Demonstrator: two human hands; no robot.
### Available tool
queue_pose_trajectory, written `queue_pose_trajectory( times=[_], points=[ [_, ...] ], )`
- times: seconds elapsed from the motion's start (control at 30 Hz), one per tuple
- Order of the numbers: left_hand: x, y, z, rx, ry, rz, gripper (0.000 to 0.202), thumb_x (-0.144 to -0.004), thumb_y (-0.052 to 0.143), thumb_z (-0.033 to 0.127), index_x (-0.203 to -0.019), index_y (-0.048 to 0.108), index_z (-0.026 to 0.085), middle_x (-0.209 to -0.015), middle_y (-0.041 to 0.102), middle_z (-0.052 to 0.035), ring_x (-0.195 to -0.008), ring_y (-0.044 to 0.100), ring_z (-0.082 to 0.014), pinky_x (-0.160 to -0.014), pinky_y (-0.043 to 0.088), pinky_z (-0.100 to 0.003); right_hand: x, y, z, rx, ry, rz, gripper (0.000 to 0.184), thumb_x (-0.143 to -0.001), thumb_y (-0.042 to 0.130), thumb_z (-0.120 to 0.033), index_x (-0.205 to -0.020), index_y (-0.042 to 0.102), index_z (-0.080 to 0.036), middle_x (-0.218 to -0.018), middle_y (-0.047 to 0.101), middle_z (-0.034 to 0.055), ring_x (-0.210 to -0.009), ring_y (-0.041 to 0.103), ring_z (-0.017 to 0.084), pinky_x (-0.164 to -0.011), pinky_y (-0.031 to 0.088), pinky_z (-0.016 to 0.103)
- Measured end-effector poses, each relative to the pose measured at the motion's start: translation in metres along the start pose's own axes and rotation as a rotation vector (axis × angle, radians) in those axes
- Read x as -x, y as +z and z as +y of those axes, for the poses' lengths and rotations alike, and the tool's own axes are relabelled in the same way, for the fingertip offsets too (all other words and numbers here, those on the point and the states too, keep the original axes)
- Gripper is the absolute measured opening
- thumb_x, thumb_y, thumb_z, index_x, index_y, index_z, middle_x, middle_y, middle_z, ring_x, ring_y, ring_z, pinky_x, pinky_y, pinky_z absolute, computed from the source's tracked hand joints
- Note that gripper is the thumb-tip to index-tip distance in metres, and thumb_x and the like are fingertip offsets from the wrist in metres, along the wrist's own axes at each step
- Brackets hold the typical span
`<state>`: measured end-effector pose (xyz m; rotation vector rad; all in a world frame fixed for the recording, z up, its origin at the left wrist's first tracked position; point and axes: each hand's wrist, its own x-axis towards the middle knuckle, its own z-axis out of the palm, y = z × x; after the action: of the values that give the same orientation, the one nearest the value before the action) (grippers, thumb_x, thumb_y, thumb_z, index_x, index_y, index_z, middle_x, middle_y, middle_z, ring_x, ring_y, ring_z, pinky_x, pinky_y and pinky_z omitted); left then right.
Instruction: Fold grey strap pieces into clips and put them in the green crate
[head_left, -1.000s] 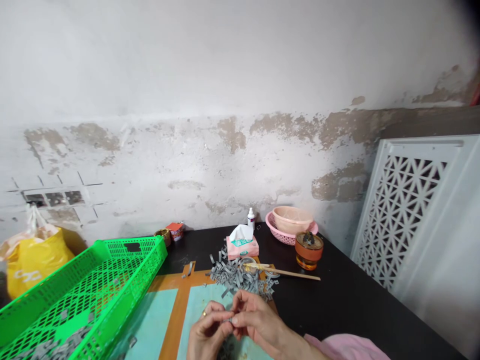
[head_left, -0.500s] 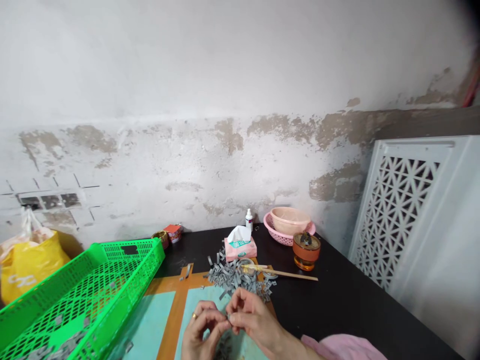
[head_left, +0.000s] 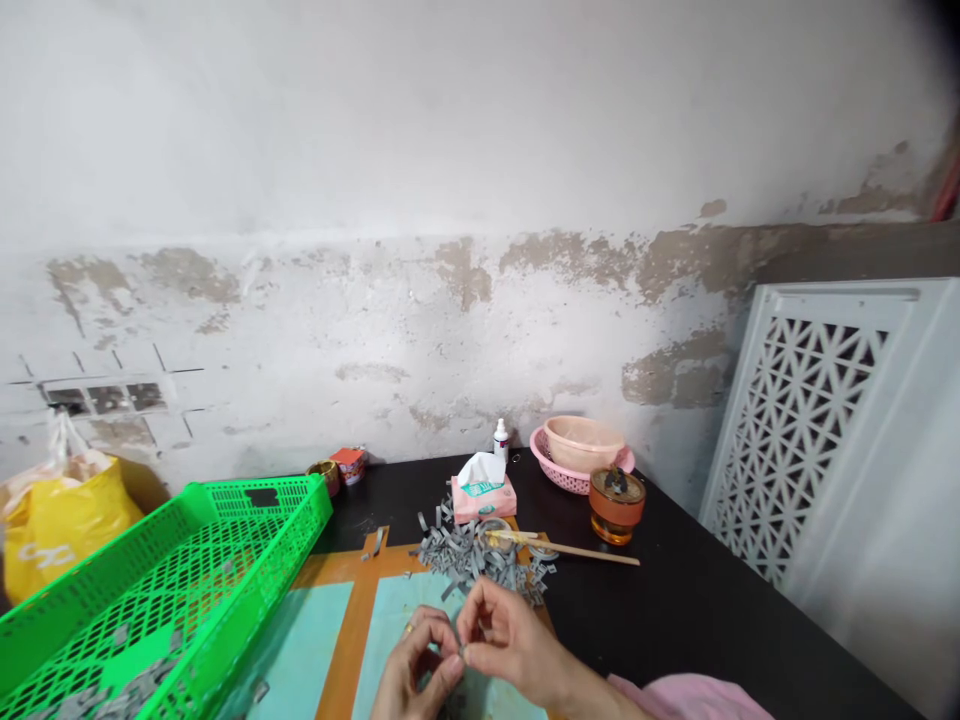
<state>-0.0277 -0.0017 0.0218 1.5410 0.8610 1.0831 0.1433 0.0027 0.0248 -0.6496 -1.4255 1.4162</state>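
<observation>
Low over the green mat, my two hands meet at the fingertips. My left hand, with a ring on one finger, is closed in a pinch. Thumb and fingers of my right hand pinch at the same spot. Between them shows a bit of a small grey strip, mostly covered by the fingers. Just beyond lies a heap of grey strips, with a round clear dish and a thin wooden stick on it. More grey pieces are partly hidden beneath my hands.
To the left stands a green plastic crate with grey strips inside. A tissue pack, a white bottle, pink baskets and an amber jar stand toward the wall. A yellow bag hangs far left.
My left fingers have curled in and shifted slightly right. The right hand keeps its pinch close to the same place. The whole view has shifted slightly.
</observation>
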Motion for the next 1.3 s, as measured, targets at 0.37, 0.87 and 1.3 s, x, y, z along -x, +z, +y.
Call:
queue_pose_trajectory(
  times=[0.37, 0.87, 1.3],
  points=[
    [-0.001, 0.011, -0.015, 0.268, -0.047, 0.131, 0.021, -0.073, 0.071, 0.041, -0.068, 0.062, 0.022, -0.087, 0.053, -0.0033, -0.086, 0.051, -0.0241, -0.079, 0.043, -0.031, -0.002, -0.005, 0.010, 0.414, -0.192, 0.013, 0.020, -0.071, 0.066, -0.011, -0.089, 0.069, -0.019, -0.087, 0.063, 0.0027, -0.075, 0.061, 0.014, -0.069, 0.048, 0.024],
    [-0.009, 0.007, -0.026, 0.370, -0.058, 0.197, 0.029, -0.066, 0.077, 0.042, -0.059, 0.059, 0.020, -0.074, 0.055, -0.0015, -0.076, 0.051, -0.0205, -0.069, 0.041, -0.028, 0.000, -0.009, 0.013, 1.008, -0.466, 0.103, 0.018, -0.071, 0.058, -0.008, -0.084, 0.063, -0.020, -0.078, 0.063, 0.0024, -0.068, 0.061, 0.014, -0.061, 0.046, 0.022],
    [-0.002, 0.008, -0.011, 0.137, -0.008, 0.167, 0.031, -0.077, 0.066, 0.051, -0.065, 0.057, 0.023, -0.067, 0.050, 0.0012, -0.063, 0.045, -0.0175, -0.060, 0.039, -0.028, -0.007, 0.002, 0.028, 0.128, 0.104, 0.208, 0.017, -0.068, 0.073, -0.023, -0.081, 0.065, -0.016, -0.069, 0.065, 0.0009, -0.069, 0.068, 0.019, -0.065, 0.053, 0.029]
  ],
)
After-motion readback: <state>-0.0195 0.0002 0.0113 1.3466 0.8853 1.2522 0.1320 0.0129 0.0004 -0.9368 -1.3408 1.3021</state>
